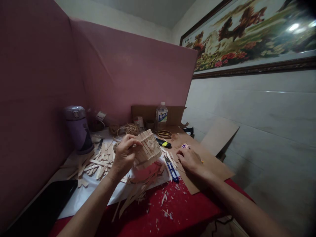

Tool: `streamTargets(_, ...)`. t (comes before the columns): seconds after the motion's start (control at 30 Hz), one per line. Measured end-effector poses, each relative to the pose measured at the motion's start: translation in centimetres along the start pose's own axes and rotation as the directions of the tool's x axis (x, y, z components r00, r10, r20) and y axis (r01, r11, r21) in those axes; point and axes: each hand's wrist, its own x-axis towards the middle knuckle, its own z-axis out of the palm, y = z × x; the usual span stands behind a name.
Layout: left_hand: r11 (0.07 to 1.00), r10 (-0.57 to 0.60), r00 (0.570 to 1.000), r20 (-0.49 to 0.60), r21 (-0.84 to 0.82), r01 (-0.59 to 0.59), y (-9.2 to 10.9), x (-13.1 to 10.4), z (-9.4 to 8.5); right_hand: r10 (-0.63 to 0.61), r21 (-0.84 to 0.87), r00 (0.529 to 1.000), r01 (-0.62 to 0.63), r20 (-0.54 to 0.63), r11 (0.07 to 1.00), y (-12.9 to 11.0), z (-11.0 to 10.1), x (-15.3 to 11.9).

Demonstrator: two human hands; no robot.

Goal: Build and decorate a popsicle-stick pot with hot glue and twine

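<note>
My left hand (125, 152) is closed on the left edge of a small craft-stick panel (148, 148), held tilted above the table. Its pale sticks lie side by side, with cross strips and a few small pieces on its face. My right hand (189, 160) rests low over the brown cardboard (212, 164), fingers curled and tips together; whatever they pinch is too small to make out. Just left of it lie blue-handled thread snips (172, 169) and thin wood slivers. A small item with purple marks (185, 145) sits beyond its fingers.
Loose craft sticks (98, 163) cover white paper at left, near a purple flask (78, 130) and a dark flat object (44, 204). Behind are twine (132, 129), a bottle (161, 117), a black-and-yellow cutter (163, 143) and gold-handled scissors (164, 134). Wood scraps litter the red cloth (153, 214).
</note>
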Motion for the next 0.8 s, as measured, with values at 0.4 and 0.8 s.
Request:
streamTargets(0.4, 1.0, -0.015, 1.0, -0.001, -0.004, 0.015, -0.1, -0.1, 0.0, 0.049, 0.183, 0.994, -0.067, 0.097, 0.981, -1.2, 2.0, 3.2)
streamTargets(0.8, 1.0, -0.006, 1.0, 0.007, 0.003, 0.006, 0.4, 0.0, 0.1, 0.025, 0.754, 0.994, 0.065, -0.107, 0.654, -2.0, 2.2, 3.2)
